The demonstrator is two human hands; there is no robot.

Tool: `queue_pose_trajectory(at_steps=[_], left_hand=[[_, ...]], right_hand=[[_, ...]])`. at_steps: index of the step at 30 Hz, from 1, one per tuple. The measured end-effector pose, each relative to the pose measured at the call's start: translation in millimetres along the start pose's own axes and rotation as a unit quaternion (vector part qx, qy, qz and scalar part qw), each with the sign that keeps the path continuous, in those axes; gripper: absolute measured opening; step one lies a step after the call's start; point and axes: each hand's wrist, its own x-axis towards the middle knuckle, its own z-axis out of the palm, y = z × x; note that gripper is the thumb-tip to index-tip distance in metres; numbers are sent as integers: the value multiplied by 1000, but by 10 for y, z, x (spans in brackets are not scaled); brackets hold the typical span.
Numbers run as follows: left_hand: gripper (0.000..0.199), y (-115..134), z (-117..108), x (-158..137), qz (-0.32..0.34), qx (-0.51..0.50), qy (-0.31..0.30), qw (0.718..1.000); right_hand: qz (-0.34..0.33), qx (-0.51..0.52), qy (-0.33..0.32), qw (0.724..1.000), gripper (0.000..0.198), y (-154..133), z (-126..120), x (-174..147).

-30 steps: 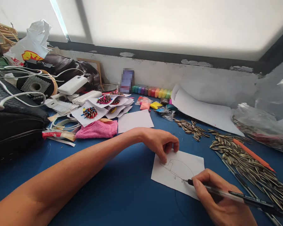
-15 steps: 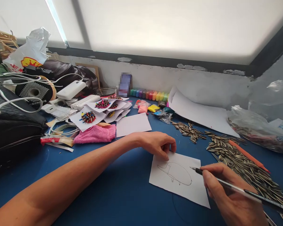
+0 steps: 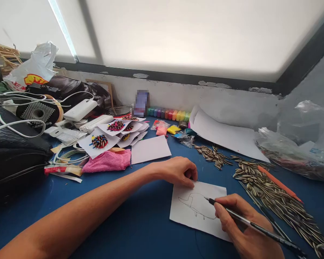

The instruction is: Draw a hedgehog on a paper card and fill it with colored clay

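Note:
A small white sheet of paper [image 3: 183, 212] lies on the blue table, bearing a pen outline of an animal-like shape with a rounded body, a pointed snout and short legs. My left hand [image 3: 182, 171], fingers curled, presses on the paper's top edge with its fingertips. In my right hand [image 3: 243, 223] a black pen with a clear barrel [image 3: 240, 217] is gripped between thumb and fingers. The pen's tip is at the upper line of the rounded body; whether it touches the paper I cannot tell. My right hand hides the paper's lower right part.
Striped sunflower seeds [image 3: 278, 198] spread on the right with an orange stick-like piece [image 3: 279, 183] on them. Behind are a plastic bag [image 3: 299, 144], large white sheets [image 3: 224, 135] and coloured clay packs [image 3: 174, 114]. Seed-decorated papers [image 3: 93, 149], a pink cloth [image 3: 108, 160] and bags crowd the left.
My right hand has moved the pen leftward, from right of the outline onto its upper line. My left hand stays at the paper's top edge. The view has shifted slightly.

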Motion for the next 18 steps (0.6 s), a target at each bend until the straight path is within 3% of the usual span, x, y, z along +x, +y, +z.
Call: queue_pose_trajectory(at_steps=[9,18], left_hand=[[18,-33,35,12,9,-3,12,1000],[22,-38,34,17,3,3,10,1000]], right_hand=[[-48,-5,-8,999,23,-14,206,-25],[-56,-32,2,998,21,79,225,-80]])
